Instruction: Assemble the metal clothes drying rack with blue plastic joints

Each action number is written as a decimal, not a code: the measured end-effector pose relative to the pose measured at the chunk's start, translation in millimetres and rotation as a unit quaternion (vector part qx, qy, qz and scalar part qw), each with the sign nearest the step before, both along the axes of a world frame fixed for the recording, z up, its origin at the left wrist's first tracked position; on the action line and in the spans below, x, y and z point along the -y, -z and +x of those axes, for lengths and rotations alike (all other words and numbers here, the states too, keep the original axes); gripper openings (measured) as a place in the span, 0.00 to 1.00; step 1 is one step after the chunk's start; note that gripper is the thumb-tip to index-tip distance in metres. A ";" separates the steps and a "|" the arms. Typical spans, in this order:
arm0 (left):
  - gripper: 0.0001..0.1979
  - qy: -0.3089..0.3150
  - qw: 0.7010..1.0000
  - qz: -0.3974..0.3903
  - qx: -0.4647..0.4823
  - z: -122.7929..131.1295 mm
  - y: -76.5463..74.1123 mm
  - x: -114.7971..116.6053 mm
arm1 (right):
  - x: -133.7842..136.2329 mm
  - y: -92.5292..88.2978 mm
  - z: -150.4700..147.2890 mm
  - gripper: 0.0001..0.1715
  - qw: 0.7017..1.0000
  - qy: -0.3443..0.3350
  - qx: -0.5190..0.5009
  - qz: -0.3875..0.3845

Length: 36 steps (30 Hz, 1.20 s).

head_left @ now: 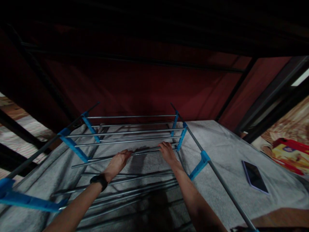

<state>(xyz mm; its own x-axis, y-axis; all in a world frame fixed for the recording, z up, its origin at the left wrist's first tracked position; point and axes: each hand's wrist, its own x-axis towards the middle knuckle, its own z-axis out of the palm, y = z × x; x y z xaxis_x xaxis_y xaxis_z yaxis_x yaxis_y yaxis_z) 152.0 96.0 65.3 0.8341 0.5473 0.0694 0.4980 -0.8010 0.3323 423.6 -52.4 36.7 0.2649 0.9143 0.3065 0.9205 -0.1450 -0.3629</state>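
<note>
- In the head view, a rack of metal rods and blue plastic brackets lies across a grey blanket (217, 138), in front of the person.
- The left hand (119, 161), a black band (99, 181) at its wrist, has its fingers pressed together and bent over a metal rod (145, 152) in the middle of the rack; its thumb is hidden.
- The right hand (166, 151) curls its fingers over the same rod, close to the right-hand brackets. How firmly either hand grips, I cannot tell.
- Judging by how things lie, the far end looks done: its rods span from the far left bracket (90, 127) to the far right bracket (174, 124).
- The middle and near part looks unfinished. The held rod's left end sticks out past the middle left bracket (73, 147), and several near rods (116, 195) lie at uneven angles under the forearms; whether their right ends are seated is hidden.
- Room is tightest at the back, where the rack's far end comes near the red panel (149, 90).
- On the right, a strip of blanket separates the right pole (225, 185) from a phone (255, 176); beyond that, near the blanket's edge, is a red and yellow box (292, 156).
</note>
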 end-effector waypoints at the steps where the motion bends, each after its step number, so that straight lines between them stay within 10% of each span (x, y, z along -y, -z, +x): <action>1: 0.23 -0.001 1.000 0.000 -0.001 0.4 -0.1 -1.0 | -0.4 0.0 1.1 0.12 1.000 -0.001 -0.005 0.003; 11: 0.22 0.001 0.999 -0.009 0.034 4.3 6.5 -12.4 | 9.1 12.8 -6.1 0.19 0.991 0.031 -0.074 0.108; 20: 0.21 0.028 0.996 -0.023 0.081 2.0 19.7 -15.8 | 53.2 53.9 37.7 0.31 0.839 0.402 -0.255 0.264; 36: 0.28 0.041 0.997 0.050 0.042 7.8 13.1 -18.2 | 45.2 66.2 46.5 0.40 0.843 0.267 -0.386 0.260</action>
